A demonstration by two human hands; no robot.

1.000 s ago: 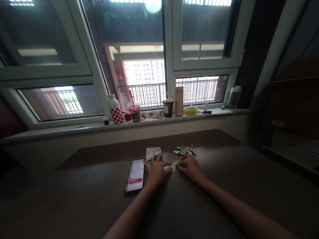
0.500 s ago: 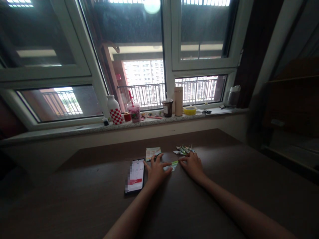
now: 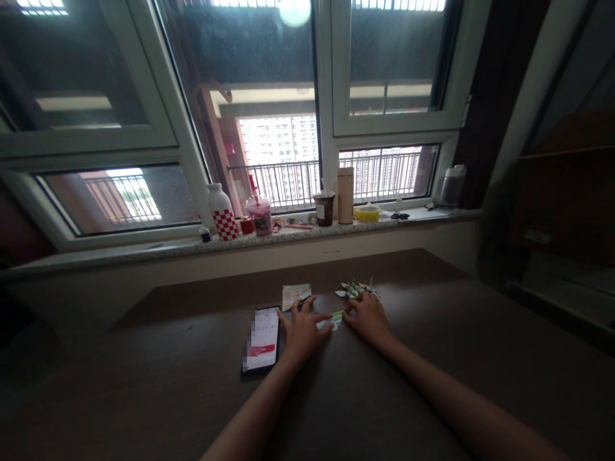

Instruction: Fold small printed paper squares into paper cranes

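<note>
A small green and white paper piece [image 3: 337,319] lies on the brown table between my two hands. My left hand [image 3: 304,328] rests with its fingers spread, its fingertips on the paper's left side and others near a stack of printed paper sheets [image 3: 294,294]. At the paper's right end, the fingers of my right hand [image 3: 369,319] are pressed together on its edge. Just behind my right hand sits a pile of folded paper pieces [image 3: 354,289]. To the left of my left hand is a phone [image 3: 262,339] with its screen lit.
Beyond the table [image 3: 202,397], a window sill [image 3: 288,237] holds a checkered bottle [image 3: 225,221], a pink cup [image 3: 259,216], a dark cup [image 3: 323,208], a tan flask [image 3: 344,196], yellow tape [image 3: 366,214] and scissors [image 3: 400,216]. Cardboard boxes [image 3: 562,205] stand at the right.
My right hand's fingertips have shifted slightly left over the paper's right end. The whole view has moved a little; my left hand stays in place on the paper.
</note>
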